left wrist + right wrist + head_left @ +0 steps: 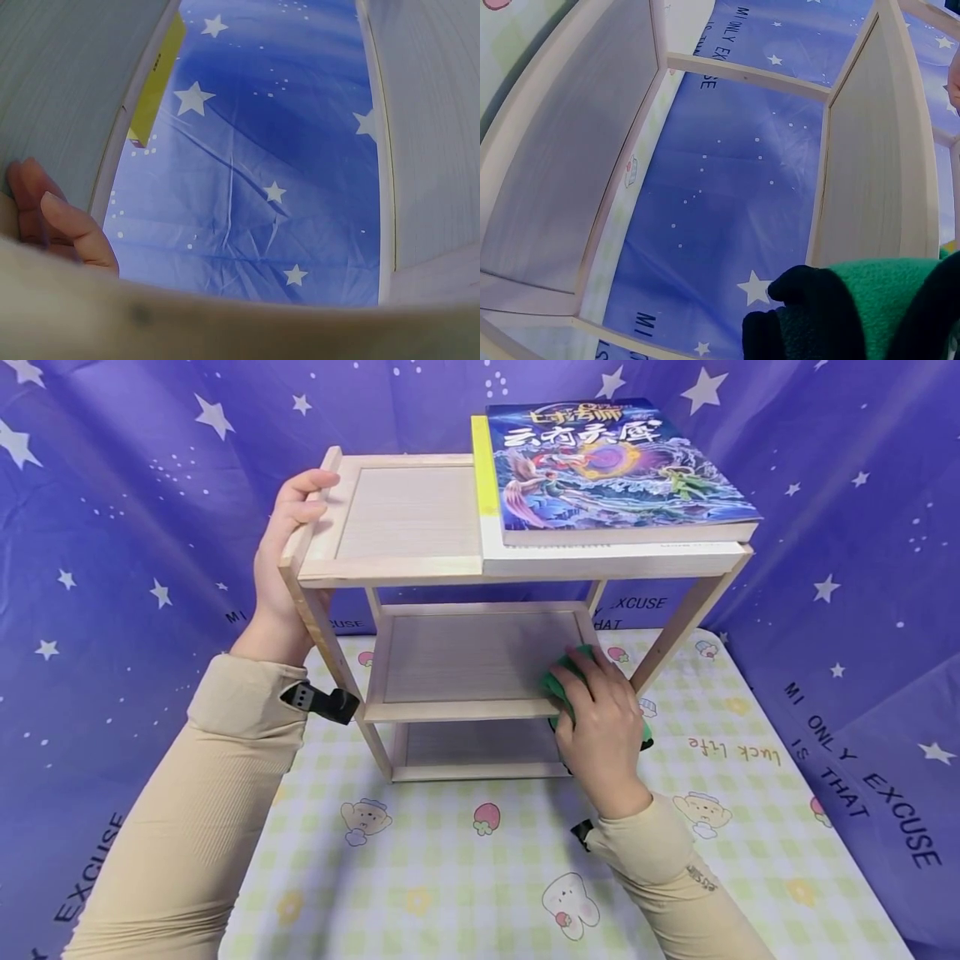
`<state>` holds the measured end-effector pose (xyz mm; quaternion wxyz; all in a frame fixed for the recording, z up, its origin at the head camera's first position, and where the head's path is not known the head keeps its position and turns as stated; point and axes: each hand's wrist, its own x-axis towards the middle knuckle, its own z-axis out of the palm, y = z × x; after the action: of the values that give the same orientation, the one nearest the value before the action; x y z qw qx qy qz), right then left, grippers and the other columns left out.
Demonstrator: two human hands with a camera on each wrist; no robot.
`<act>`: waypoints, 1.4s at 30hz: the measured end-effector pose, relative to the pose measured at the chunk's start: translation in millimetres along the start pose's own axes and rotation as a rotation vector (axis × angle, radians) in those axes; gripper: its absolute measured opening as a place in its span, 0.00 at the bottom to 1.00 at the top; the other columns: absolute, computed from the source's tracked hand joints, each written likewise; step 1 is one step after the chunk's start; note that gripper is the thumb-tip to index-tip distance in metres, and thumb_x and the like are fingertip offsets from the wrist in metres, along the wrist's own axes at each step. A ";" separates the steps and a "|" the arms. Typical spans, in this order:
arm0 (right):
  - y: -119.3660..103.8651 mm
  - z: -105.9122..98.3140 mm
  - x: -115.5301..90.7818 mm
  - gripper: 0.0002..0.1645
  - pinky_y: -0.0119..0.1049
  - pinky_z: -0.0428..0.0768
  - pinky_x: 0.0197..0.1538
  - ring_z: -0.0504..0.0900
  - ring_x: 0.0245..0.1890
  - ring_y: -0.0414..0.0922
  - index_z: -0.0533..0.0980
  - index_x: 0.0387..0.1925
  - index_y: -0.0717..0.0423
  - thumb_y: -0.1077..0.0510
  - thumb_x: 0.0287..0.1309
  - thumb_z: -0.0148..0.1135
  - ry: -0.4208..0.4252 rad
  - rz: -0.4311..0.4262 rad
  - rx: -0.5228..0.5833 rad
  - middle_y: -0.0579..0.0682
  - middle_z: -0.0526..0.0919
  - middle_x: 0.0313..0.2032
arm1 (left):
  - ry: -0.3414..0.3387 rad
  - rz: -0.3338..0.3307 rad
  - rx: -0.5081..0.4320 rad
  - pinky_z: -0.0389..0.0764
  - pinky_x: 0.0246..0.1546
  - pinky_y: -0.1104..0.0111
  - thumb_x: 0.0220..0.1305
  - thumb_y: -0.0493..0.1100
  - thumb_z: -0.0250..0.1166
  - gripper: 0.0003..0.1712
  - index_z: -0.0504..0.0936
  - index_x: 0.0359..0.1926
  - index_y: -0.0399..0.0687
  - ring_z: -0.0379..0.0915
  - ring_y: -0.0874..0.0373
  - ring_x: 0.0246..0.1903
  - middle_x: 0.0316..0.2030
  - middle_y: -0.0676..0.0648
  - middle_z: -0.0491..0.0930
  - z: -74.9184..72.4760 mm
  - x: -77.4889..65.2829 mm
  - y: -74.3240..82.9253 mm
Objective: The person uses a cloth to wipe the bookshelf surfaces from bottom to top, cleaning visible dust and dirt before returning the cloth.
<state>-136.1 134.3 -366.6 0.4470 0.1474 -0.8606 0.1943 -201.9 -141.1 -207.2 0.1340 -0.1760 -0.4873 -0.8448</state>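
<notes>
A three-tier wooden shelf rack [405, 568] stands on the table. At its upper left end, my left hand [288, 543] grips the side rail, fingers hooked over the top. The left wrist view catches the fingers and thumb [75, 232] against the wood from inside the rack. My right hand [603, 727] holds a green cloth [562, 681] bunched under the fingers at the right end of the middle shelf [480, 652]. In the right wrist view the green cloth [877, 292] lies against that board's edge, between dark, shadowed fingers.
Two books lie stacked on the right half of the top shelf: a blue illustrated one [615, 477] over a white one with a yellow strip [486, 468]. A checked tablecloth [420, 877] covers the table. Purple starry curtains [847, 568] hang behind and on both sides.
</notes>
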 end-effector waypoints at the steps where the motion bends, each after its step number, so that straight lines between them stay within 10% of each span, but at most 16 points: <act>1: -0.5 -0.6 -0.1 0.21 0.52 0.73 0.63 0.77 0.60 0.61 0.82 0.44 0.58 0.72 0.49 0.54 -0.005 0.005 -0.010 0.56 0.84 0.53 | 0.002 -0.002 0.001 0.63 0.57 0.68 0.65 0.33 0.41 0.18 0.77 0.37 0.51 0.61 0.55 0.55 0.55 0.45 0.67 0.2 -0.1 -0.2; 42: -10.0 5.4 4.4 0.17 0.53 0.80 0.45 0.85 0.43 0.57 0.85 0.36 0.56 0.64 0.49 0.52 -0.012 -0.063 -0.074 0.54 0.87 0.40 | 0.010 0.048 0.002 0.67 0.55 0.70 0.66 0.33 0.41 0.17 0.77 0.37 0.51 0.64 0.54 0.52 0.53 0.43 0.68 0.2 1.3 -4.5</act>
<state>-138.1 122.6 -363.8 0.4528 0.1591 -0.8649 0.1472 -204.9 -138.7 -210.1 0.1566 -0.1832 -0.4831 -0.8417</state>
